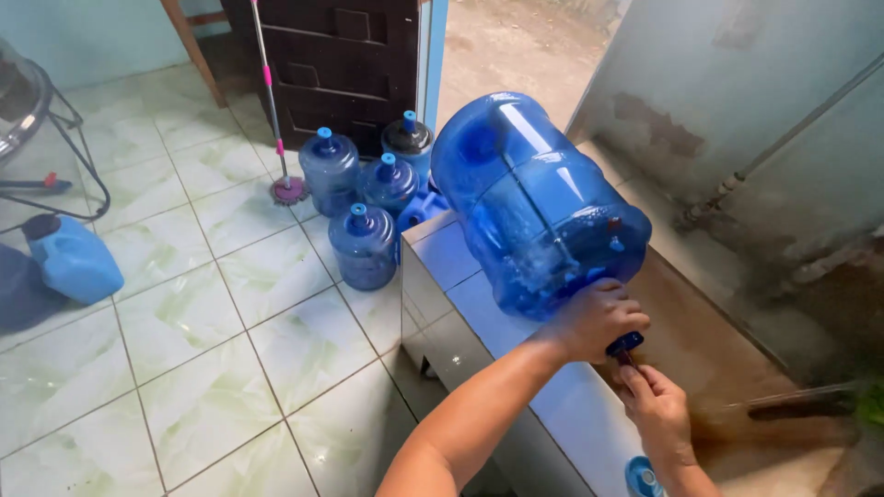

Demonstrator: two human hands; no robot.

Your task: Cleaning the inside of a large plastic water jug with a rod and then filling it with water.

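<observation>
We tip the big blue water jug (539, 207) on its side on the tiled ledge (442, 262), just above both hands. Left hand (594, 317) grips its neck; right hand (656, 405) pinches the dark cap (624, 345). Smooth, wet, ribbed plastic could slip and roll off the glossy ledge onto the small jugs (366, 244) beyond.

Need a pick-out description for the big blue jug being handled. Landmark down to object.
Start at the white tiled ledge by the open doorway. The large blue water jug lies tipped on its side on that ledge, neck toward the left hand and right hand. Unlike the four capped jugs upright on the floor, it is tilted and held.
</observation>
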